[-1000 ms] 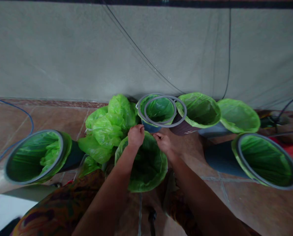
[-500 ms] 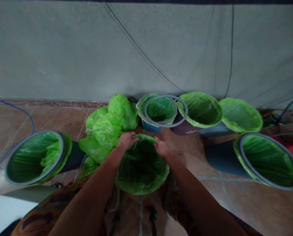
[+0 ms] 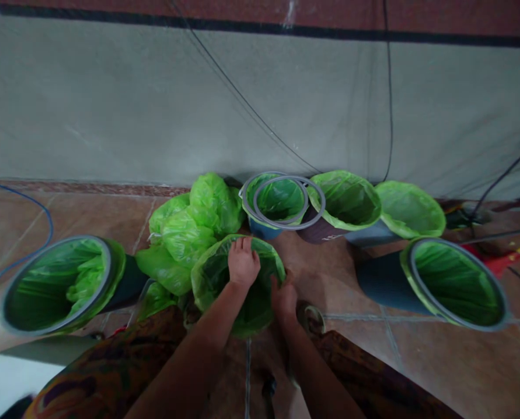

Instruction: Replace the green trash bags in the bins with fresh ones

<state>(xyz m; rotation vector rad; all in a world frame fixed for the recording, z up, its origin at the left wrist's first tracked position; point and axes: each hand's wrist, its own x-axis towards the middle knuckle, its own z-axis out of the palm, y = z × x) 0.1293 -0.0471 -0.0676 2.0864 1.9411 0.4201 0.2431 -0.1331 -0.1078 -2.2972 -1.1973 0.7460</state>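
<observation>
A bin lined with a green bin liner (image 3: 211,265) stands between my legs, the liner's edge folded out over its rim. My left hand (image 3: 244,262) reaches across the opening to the far rim, its fingers curled at the liner's edge. At the right side of the rim, my right hand (image 3: 285,298) grips the liner, thumb inside and fingers outside. The bin's body is mostly hidden under the liner. Just left of it lie several puffed green bags (image 3: 187,233).
Lined bins stand around: a ringed bin (image 3: 106,279) at left, another ringed bin (image 3: 410,267) at right. Along the wall are a blue bin (image 3: 264,228) with two loose grey rings (image 3: 319,210) on it, a dark bin (image 3: 325,231) and a grey bin (image 3: 368,234). A blue cable (image 3: 48,224) crosses the floor.
My left hand has moved from the far left rim to the far middle, over the opening. My right hand has come down the right rim. The bin has shifted slightly left; the view has tilted up.
</observation>
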